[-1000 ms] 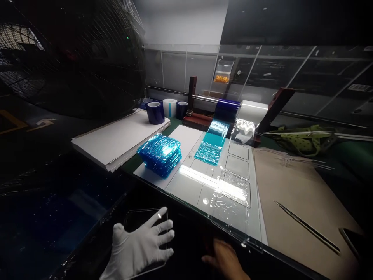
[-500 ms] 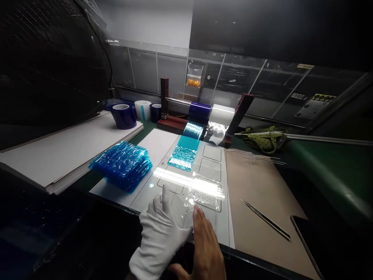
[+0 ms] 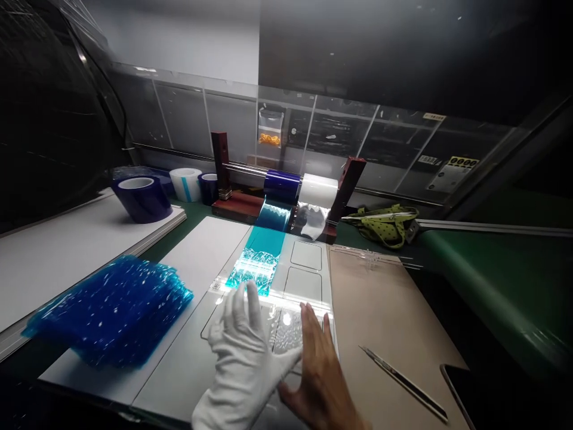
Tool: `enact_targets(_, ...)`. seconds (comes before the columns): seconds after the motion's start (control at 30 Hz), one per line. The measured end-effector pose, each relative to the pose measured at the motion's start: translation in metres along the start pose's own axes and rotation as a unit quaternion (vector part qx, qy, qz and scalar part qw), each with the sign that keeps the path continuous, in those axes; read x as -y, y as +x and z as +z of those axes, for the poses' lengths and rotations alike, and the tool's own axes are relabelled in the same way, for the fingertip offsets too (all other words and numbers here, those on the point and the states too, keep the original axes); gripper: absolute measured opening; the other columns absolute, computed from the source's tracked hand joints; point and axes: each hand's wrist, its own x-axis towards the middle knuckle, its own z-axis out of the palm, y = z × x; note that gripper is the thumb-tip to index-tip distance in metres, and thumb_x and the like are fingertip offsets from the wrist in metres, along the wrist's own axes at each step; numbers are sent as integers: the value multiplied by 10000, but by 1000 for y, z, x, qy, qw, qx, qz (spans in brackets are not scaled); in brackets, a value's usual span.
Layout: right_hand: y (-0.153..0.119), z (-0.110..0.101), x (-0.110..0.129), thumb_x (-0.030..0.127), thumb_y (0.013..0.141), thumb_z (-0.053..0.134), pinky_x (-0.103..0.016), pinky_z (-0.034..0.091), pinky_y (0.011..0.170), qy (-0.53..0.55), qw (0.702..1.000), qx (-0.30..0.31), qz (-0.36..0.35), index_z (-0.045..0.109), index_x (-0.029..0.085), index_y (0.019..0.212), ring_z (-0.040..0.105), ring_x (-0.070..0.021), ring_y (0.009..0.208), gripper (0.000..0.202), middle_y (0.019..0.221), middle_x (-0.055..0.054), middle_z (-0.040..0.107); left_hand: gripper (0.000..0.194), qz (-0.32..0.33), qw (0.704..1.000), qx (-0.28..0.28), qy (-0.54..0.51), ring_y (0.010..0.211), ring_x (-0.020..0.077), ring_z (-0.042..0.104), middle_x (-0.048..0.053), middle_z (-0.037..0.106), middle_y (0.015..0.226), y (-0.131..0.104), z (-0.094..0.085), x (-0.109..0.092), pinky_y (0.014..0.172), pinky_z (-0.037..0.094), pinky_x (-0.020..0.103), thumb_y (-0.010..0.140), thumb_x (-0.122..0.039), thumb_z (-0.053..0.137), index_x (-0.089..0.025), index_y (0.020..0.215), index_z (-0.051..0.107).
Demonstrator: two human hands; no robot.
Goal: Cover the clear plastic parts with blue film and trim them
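Observation:
My left hand (image 3: 239, 352), in a white glove, has its fingers stretched forward over the printed sheet (image 3: 172, 364), with fingertips at the near edge of the blue film strip (image 3: 257, 266). I cannot tell whether they touch the film. My bare right hand (image 3: 320, 370) lies close beside it, fingers extended and thumb apart, over a wrinkled piece of clear film (image 3: 286, 329). The gloved thumb reaches across to the right hand. Part of the clear film is hidden under the hands. The blue strip runs down from a dark blue film roll (image 3: 282, 184) on a stand.
A white film roll (image 3: 319, 190) shares the rod. At left lies a stack of blue film pieces (image 3: 116, 310), with a loose roll (image 3: 141, 200) behind it. On brown board at right are a slim pen-like tool (image 3: 403, 383) and a phone (image 3: 470, 397). A green pouch (image 3: 380, 226) lies behind.
The view has shifted, moving the bench lower and leftward in the picture. Relative to the sheet, both hands have moved forward, and the gloved fingers now reach the blue strip's end.

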Motion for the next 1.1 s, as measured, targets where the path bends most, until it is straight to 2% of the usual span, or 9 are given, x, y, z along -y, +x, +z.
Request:
enact_targets(0.07,16,-8,-34,287,717,574,-643,201,1094,-3,999,33,-11,-27,-41,1460,195,-371,1398,1010,1478,-272,281,1338,8,999,-27,18,1277,475,329,293,258,1457,8,0,18,926,318,660,506,-802,552,-75,1471,-23)
enact_targets(0.17,40,-10,-83,248,727,598,-636,107,1115,-13,998,66,-20,-73,13,1468,181,-342,1409,1027,1489,-253,275,1301,-23,998,-54,30,1278,433,337,263,287,1432,12,4,47,971,338,589,519,-817,534,-83,1471,38)
enact_targets(0.23,53,-4,-107,227,718,614,-633,75,1116,-19,996,84,-30,-102,33,1467,171,-335,1412,1054,1492,-253,270,1270,-54,997,-35,33,1273,418,345,244,293,1425,9,9,62,979,347,570,531,-807,527,-90,1470,61)
enact_targets(0.33,64,5,-130,217,713,627,-624,52,1117,-25,993,105,-41,-123,36,1462,171,-328,1413,1075,1487,-263,274,1274,-73,997,10,28,1287,401,337,229,262,1446,6,15,73,997,356,546,519,-766,563,-94,1469,45)
enact_targets(0.47,69,11,-139,233,724,618,-615,19,1118,-20,992,118,-51,-109,38,1464,168,-315,1416,1055,1492,-261,263,1232,-110,992,62,28,1252,393,393,216,275,1439,8,19,79,959,406,527,554,-676,608,-126,1471,-3)
enact_targets(0.6,70,12,-139,232,735,606,-608,22,1121,-15,990,131,-48,-114,45,1463,162,-302,1418,1040,1497,-256,256,1122,-145,983,106,29,1245,374,418,208,259,1439,16,23,82,931,440,498,615,-612,591,-152,1472,30)
enact_targets(0.8,74,18,-142,197,708,605,-617,18,1117,-13,988,146,-47,-120,61,1466,184,-305,1413,1057,1495,-246,273,1095,-160,981,107,-20,1145,389,470,197,400,1294,36,41,92,894,453,503,589,-665,570,-116,1451,174)
enact_targets(0.93,76,18,-144,210,722,632,-622,-26,1109,-15,986,158,-39,-156,76,1463,142,-293,1424,1091,1524,-228,204,1102,-198,971,118,-66,1130,392,473,190,430,1261,60,45,97,922,418,538,548,-700,585,-118,1426,262)
enact_targets(1.1,69,10,-147,385,745,690,-623,-14,1110,-12,993,116,-14,-138,84,1473,99,-316,1427,1142,1541,-213,144,851,-196,943,195,-187,1293,320,374,127,371,1388,115,43,87,990,378,465,749,-663,499,-276,1448,204)
